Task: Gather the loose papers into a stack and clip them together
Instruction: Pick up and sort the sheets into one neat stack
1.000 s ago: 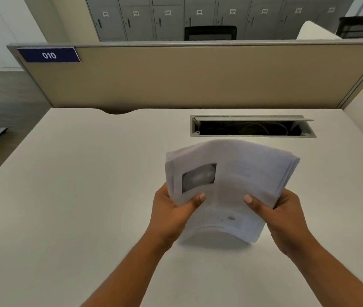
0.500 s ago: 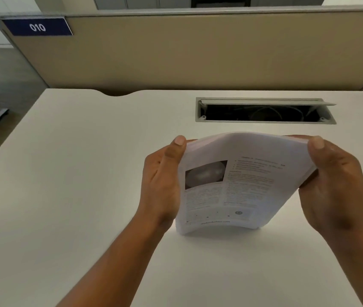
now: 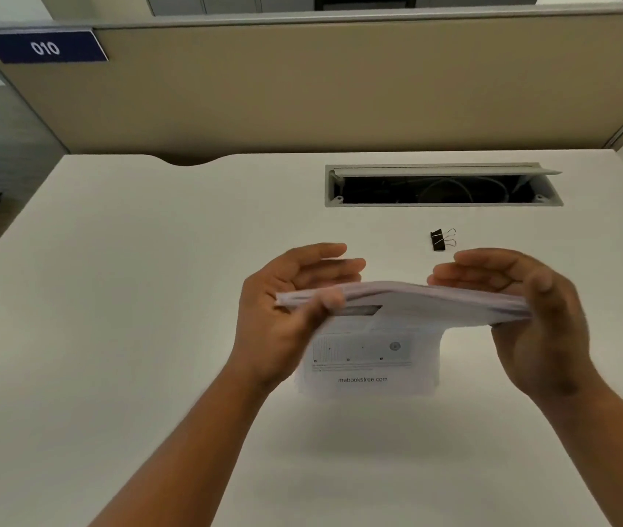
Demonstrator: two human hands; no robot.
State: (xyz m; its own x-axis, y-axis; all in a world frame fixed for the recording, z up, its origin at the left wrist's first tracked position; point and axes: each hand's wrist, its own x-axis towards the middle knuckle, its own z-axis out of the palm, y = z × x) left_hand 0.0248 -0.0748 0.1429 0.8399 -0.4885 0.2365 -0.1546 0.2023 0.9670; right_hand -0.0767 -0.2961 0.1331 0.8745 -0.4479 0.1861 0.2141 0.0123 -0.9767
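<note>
A stack of white printed papers [image 3: 374, 336] stands on its lower edge on the white desk [image 3: 131, 298], upright and bowed at the top, printed side toward me. My left hand [image 3: 283, 310] grips its left side, thumb over the top edge. My right hand [image 3: 530, 310] holds its right side, fingers curled behind. A small black binder clip [image 3: 440, 239] with silver wire handles lies on the desk just beyond my right hand, untouched.
An open grey cable tray [image 3: 443, 186] with wires inside is set into the desk behind the clip. A beige partition [image 3: 340, 97] with a blue "010" label [image 3: 44, 47] closes off the back. The desk's left edge drops to the floor.
Both hands slid from the stack's lower corners up to its sides and stood it on its lower edge on the desk. The binder clip has come into view behind it.
</note>
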